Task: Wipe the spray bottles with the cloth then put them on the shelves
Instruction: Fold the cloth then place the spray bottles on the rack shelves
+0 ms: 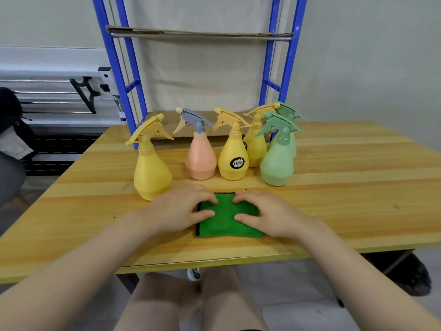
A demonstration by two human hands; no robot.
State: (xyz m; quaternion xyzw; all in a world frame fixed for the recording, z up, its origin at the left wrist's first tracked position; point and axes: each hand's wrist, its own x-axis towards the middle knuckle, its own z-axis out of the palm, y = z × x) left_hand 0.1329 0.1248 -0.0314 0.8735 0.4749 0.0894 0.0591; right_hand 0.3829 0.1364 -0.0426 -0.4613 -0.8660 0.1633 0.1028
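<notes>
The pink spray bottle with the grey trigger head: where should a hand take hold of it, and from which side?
Probably the narrow neck of the pink plastic spray bottle, just under its grey trigger head. The body flares wide below, so the neck suits curled fingers. Come from the front-left: a yellow labelled spray bottle crowds its right, while the left gap is open.

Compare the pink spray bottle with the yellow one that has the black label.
The pink spray bottle has a grey trigger head; the labelled yellow bottle has a yellow one. The pink bottle shows no label; the yellow one carries a round black sticker. The pink one stands left of it. Both are upright on the table, alike in shape.
</notes>
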